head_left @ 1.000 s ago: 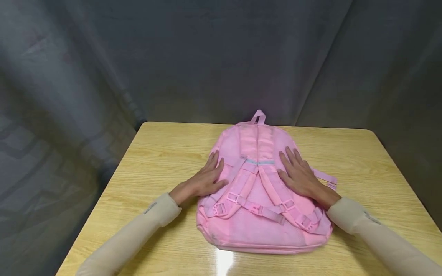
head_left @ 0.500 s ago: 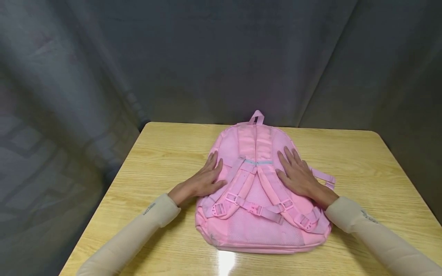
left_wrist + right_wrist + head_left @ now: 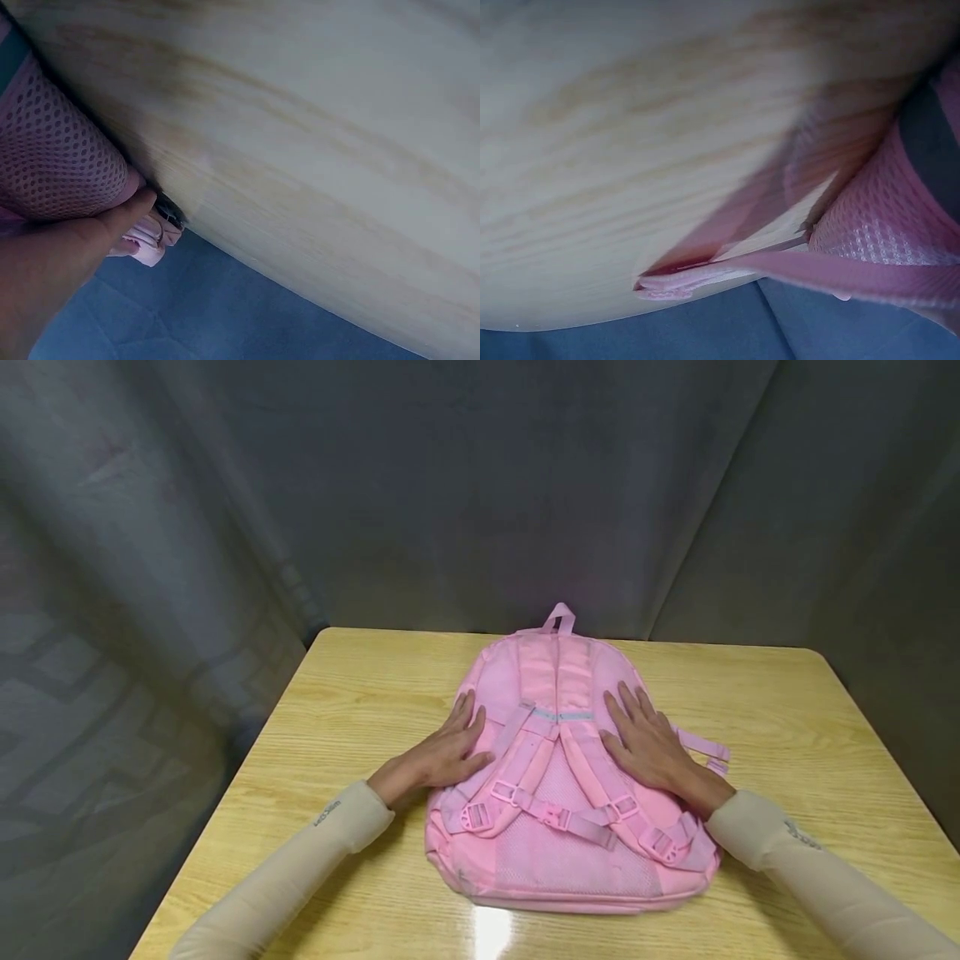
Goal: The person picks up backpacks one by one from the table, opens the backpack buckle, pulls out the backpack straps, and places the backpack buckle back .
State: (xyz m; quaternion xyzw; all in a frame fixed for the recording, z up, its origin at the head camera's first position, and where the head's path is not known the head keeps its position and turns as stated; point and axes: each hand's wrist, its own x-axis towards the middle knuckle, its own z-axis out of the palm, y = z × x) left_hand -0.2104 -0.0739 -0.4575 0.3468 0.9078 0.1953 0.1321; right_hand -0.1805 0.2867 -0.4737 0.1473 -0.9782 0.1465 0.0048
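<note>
A pink backpack (image 3: pixel 570 868) lies on the wooden table with its shoulder straps facing up and its top loop toward the back. Its straps are joined across by a pink buckle (image 3: pixel 553 816). My left hand (image 3: pixel 450 749) rests flat on the bag's left side, fingers extended. On the opposite side my right hand (image 3: pixel 647 745) lies with spread fingers. The left wrist view has part of the left hand (image 3: pixel 67 259) against a mesh side pocket (image 3: pixel 60 150). In the right wrist view a strap (image 3: pixel 840 277) and another mesh pocket (image 3: pixel 870 217) show; the right hand is out of that view.
The light wooden table (image 3: pixel 360 693) extends on both sides of the bag. A loose strap end (image 3: pixel 705 745) sticks out past the bag's right side. Dark grey curtains (image 3: pixel 480 493) hang behind and to the left of the table.
Both hands stay in place on the backpack. The head view has shifted very slightly; nothing else has visibly moved.
</note>
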